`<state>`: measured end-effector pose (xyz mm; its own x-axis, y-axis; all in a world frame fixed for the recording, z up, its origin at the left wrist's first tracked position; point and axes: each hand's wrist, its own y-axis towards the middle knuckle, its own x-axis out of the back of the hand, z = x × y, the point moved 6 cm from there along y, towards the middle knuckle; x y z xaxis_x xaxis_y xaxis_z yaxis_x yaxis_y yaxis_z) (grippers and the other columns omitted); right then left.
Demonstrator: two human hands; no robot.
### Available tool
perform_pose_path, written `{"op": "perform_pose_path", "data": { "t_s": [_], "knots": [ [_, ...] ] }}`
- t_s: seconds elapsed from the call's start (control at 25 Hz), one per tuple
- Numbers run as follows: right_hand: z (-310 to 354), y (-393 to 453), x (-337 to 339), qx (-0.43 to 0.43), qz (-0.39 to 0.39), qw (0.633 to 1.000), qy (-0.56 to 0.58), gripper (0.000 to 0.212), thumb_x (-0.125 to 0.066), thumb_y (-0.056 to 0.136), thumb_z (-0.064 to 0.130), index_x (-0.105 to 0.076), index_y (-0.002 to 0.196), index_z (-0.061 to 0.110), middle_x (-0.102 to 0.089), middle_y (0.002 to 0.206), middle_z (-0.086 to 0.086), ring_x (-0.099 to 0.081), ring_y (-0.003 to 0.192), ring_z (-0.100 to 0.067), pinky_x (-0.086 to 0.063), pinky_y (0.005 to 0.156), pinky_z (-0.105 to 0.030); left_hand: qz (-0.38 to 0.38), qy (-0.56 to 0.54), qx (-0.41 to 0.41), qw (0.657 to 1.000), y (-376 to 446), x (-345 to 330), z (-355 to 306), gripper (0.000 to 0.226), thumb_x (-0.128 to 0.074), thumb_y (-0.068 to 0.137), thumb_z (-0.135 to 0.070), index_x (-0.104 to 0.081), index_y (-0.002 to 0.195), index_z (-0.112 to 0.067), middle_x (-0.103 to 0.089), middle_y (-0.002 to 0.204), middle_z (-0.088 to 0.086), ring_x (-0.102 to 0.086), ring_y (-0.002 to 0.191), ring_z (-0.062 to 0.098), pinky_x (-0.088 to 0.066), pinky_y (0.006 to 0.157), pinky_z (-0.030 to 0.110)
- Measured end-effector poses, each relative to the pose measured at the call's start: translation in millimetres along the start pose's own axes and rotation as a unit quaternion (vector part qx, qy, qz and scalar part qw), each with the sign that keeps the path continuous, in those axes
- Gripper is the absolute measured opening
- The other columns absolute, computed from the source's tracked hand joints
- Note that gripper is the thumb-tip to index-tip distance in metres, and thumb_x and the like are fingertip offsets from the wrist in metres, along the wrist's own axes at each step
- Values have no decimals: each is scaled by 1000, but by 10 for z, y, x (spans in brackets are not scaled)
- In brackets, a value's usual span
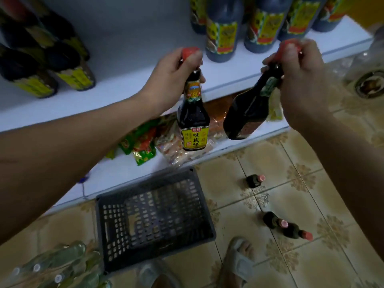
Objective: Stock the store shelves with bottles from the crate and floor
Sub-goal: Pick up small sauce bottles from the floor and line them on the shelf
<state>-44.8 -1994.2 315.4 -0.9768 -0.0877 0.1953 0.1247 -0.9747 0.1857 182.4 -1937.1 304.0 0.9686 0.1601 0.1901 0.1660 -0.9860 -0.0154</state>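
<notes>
Above the front edge of the white shelf (87, 104), the left hand (174, 73) grips a soy sauce bottle (193, 121) by its red-capped neck, body hanging upright below the fist. Beside it, the right hand (299, 75) clasps a second dark bottle (247, 113) by the neck, tilted left. Below sits an empty grey crate (153, 217); 3 small bottles (287, 225) stand on the tiled floor (311, 194).

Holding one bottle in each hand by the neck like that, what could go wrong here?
The right hand grips its dark bottle only at the cap, and it hangs tilted, so it might slip. Three small bottles stand on the tile floor near the sandalled foot and could be kicked over.
</notes>
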Motion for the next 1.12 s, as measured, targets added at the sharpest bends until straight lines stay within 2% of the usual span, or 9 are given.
{"op": "perform_pose_path", "data": {
  "t_s": [0.16,0.36,0.52,0.64,0.72,0.8,0.92,1.04,1.12],
  "knots": [
    [483,252,-609,20,-22,997,72,17,-31,106,18,-45,102,9,-53,81,-11,-52,75,-25,-47,72,-36,-49,-23,-47,997,60,541,-455,24,-38,105,-33,-48,98,-13,-60,78,8,-58,72,21,-51,68,33],
    [796,424,-1366,51,19,999,6,14,-43,104,28,-40,104,14,-51,85,6,-50,75,-2,-44,77,-21,-120,-24,-63,990,171,1177,-517,20,-40,104,-33,-46,97,-15,-58,83,8,-60,75,15,-50,77,35],
    [982,500,-1786,101,44,993,-42,32,-57,96,31,-32,106,12,-48,98,-3,-50,89,-11,-39,79,-13,-166,17,-55,985,270,1535,-352,10,-42,104,-26,-45,101,-17,-59,89,6,-61,80,15,-53,79,36],
    [1046,565,-2068,128,49,987,-85,43,-65,91,33,-36,112,9,-57,113,-15,-57,103,-23,-44,89,-25,-187,16,-48,981,333,1738,-186,9,-46,102,-21,-47,105,-12,-57,88,3,-59,85,18,-54,91,47],
    [1063,624,-2225,135,31,983,-121,47,-69,87,36,-38,111,10,-60,109,-13,-59,100,-25,-48,90,-33,-192,35,-47,980,377,1832,-106,10,-47,102,-20,-48,106,-11,-56,89,4,-59,88,22,-51,93,51],
    [1058,681,-2356,144,12,975,-169,48,-71,85,40,-37,106,14,-59,100,-6,-61,93,-25,-50,87,-40,-187,59,-42,980,418,1898,-50,12,-46,101,-24,-48,106,-14,-59,94,5,-63,94,29,-50,95,51],
    [1003,756,-2510,153,9,965,-212,56,-72,83,42,-42,116,8,-54,94,-2,-62,92,-27,-50,80,-40,-175,87,-48,980,459,1963,-3,14,-45,101,-26,-49,107,-14,-61,99,8,-64,103,34,-49,97,50],
    [912,839,-2585,159,9,964,-214,53,-75,82,39,-37,107,12,-47,90,-1,-55,85,-22,-47,74,-35,-163,93,-60,980,488,2011,7,15,-43,103,-23,-47,109,-10,-60,102,13,-63,99,28,-48,98,47],
    [875,854,-2625,158,12,968,-196,55,-76,81,37,-29,102,15,-42,83,5,-47,81,-17,-37,67,-26,-164,90,-66,980,467,2040,26,18,-41,104,-22,-47,113,-7,-60,108,18,-62,96,19,-49,99,41]
  ]
}}
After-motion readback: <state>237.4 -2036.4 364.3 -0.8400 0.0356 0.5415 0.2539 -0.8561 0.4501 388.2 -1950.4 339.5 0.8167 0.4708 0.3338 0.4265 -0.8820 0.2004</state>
